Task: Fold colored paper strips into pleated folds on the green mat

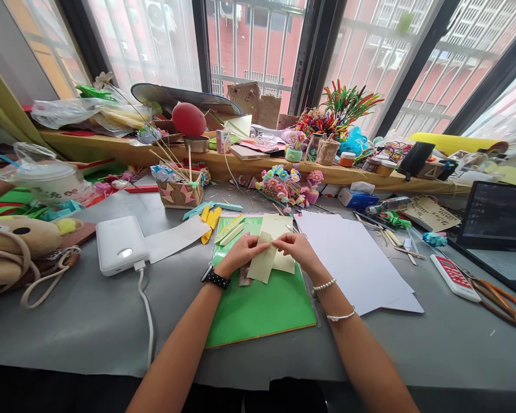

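My left hand (241,252) and my right hand (296,248) meet over a green cutting mat (262,307). Both pinch the top edge of a pale yellow paper strip (263,265), which hangs down between them. A larger pale yellow sheet (279,226) lies flat just behind the strip. A black watch is on my left wrist and bead bracelets are on my right wrist.
A white power bank (119,244) with a cable lies at the left. White sheets (352,258) spread to the right of the mat. A laptop (496,221), a red-and-white case (454,277) and scissors (501,301) sit far right. Paper flowers (286,184) and craft clutter line the window ledge. A plush toy (21,244) rests far left.
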{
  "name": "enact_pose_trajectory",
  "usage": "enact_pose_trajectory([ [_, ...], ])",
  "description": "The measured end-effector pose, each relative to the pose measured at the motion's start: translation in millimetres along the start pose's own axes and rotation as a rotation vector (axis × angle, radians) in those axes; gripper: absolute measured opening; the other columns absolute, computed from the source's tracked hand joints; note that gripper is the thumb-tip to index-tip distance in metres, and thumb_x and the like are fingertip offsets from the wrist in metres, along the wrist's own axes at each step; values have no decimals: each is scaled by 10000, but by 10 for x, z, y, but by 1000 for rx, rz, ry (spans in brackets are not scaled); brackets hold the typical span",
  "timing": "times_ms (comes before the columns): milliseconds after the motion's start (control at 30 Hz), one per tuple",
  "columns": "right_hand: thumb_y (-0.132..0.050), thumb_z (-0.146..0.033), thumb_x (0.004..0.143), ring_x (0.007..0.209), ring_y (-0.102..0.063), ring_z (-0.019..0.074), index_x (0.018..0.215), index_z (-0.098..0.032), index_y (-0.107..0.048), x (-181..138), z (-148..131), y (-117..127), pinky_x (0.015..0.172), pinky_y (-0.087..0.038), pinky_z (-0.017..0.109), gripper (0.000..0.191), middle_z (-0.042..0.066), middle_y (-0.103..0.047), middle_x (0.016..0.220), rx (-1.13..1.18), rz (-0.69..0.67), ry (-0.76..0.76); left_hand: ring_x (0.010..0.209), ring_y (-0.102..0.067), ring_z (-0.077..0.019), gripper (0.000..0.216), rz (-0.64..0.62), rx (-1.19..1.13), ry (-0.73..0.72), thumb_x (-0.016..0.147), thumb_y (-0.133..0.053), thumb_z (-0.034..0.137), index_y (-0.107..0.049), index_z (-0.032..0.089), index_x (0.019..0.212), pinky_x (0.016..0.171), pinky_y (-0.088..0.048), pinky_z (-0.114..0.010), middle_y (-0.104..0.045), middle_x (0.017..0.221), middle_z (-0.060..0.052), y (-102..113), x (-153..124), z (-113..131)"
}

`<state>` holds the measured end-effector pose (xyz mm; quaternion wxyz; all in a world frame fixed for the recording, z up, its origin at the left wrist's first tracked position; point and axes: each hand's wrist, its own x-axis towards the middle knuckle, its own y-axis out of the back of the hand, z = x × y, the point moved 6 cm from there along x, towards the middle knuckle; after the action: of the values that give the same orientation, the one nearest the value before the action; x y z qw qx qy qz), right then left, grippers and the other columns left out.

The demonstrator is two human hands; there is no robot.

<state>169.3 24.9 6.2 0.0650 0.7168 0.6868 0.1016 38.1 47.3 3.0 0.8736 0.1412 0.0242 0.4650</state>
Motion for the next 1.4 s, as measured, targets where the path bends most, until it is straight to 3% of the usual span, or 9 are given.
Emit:
enact_pose_trajectory([
  [233, -621, -331, 595, 558, -518, 96, 633, -133, -618, -18, -29, -10, 495, -404, 205, 201, -4, -571, 573, 38, -70, -16, 589, -523, -144, 329, -25, 26, -7, 648, -563, 418, -636, 108, 730, 501, -381, -221, -607, 655, -43, 5, 17, -33],
  [433, -619, -321, 595, 557, -515, 95, 648, -132, -635, -17, -37, -11, 503, -398, 209, 198, 5, -589, 588, 73, -37, -26, 597, -516, -139, 331, -51, 41, 4, 661, -556, 411, -627, 101, 753, 506, -368, -218, -605, 671, -43, -9, 12, -42],
  [1133, -570, -308, 673, 481, -472, 100, 630, -139, -620, 1, -79, -45, 470, -398, 227, 181, 13, -572, 545, -79, 41, 206, 608, -512, -138, 358, -54, 53, 22, 659, -551, 422, -623, 91, 774, 528, -384, -224, -592, 678, -38, -24, 14, -47],
  [1400, -490, -315, 722, 535, -490, 112, 622, -162, -564, 10, -78, -72, 462, -414, 210, 197, -1, -531, 563, -28, 25, 214, 596, -503, -127, 331, -49, 14, 34, 650, -563, 409, -616, 99, 750, 501, -368, -207, -587, 669, -30, -31, 5, -18],
])
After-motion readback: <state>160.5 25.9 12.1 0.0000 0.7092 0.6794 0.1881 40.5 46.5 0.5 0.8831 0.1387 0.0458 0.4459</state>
